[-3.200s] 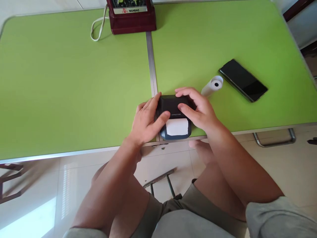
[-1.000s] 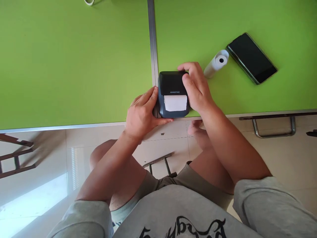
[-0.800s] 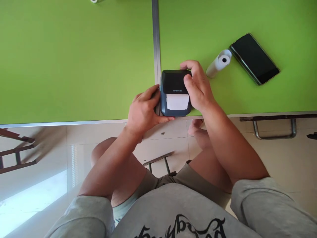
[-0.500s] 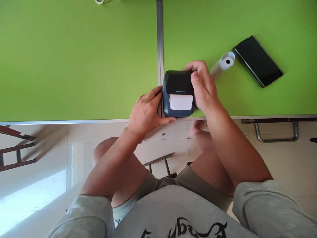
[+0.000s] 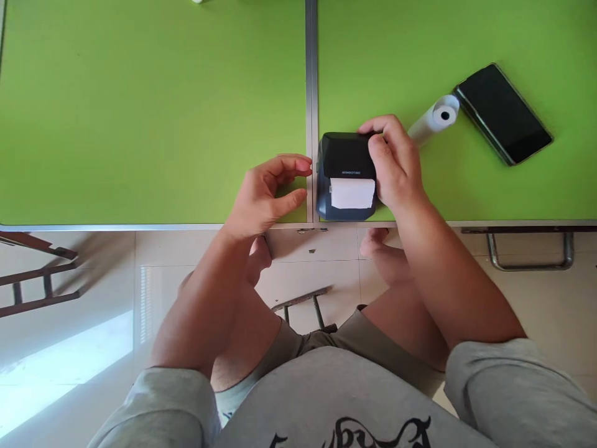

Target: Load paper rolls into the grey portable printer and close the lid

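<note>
A small dark label printer stands at the table's front edge, just right of the metal seam. White paper sticks out of the slot on its front. My right hand grips the printer's right side, thumb on top and fingers curled around the back corner. On the left, my left hand is off the printer, its thumb and fingers apart with nothing between them. Its fingertips are close to the printer's left side. Behind my right hand lies a white paper roll with a dark-centred core.
A black smartphone lies at the right, near the roll's end. The green table is split by a metal strip. Part of a white object shows at the top edge. Below are my legs and a metal stool.
My left hand has let go of the printer's left side and moved slightly left, its fingers opening. My right hand keeps its hold. The whole view has shifted a little.
</note>
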Tool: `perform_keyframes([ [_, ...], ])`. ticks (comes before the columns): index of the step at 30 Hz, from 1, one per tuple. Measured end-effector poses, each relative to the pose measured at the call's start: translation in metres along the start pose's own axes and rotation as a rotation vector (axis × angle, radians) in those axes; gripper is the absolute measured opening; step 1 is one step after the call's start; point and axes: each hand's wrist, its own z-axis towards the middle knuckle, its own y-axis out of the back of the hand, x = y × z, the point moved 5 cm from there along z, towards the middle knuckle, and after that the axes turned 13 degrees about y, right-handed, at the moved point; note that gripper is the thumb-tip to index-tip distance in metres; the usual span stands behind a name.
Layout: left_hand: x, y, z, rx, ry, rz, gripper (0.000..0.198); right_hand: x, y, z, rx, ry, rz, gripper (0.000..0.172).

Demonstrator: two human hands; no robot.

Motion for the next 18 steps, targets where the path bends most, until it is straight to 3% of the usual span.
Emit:
perform_keyframes([
  [5, -0.007, -0.002, -0.001, -0.027, 0.063, 0.059, 0.038, 0.001, 0.0, 0.002, -0.03, 0.026, -0.006, 0.044],
  [10, -0.006, 0.0, 0.002, -0.139, 0.124, 0.13, 0.032, -0.003, -0.001, 0.002, -0.046, 0.02, 0.015, 0.044],
  [14, 0.001, 0.009, 0.003, -0.308, 0.127, 0.12, 0.045, -0.001, -0.001, 0.003, -0.059, 0.014, 0.01, 0.046],
  [18, 0.002, 0.008, -0.001, -0.311, 0.114, 0.069, 0.052, 0.001, 0.0, 0.005, -0.069, 0.018, 0.024, 0.047],
])
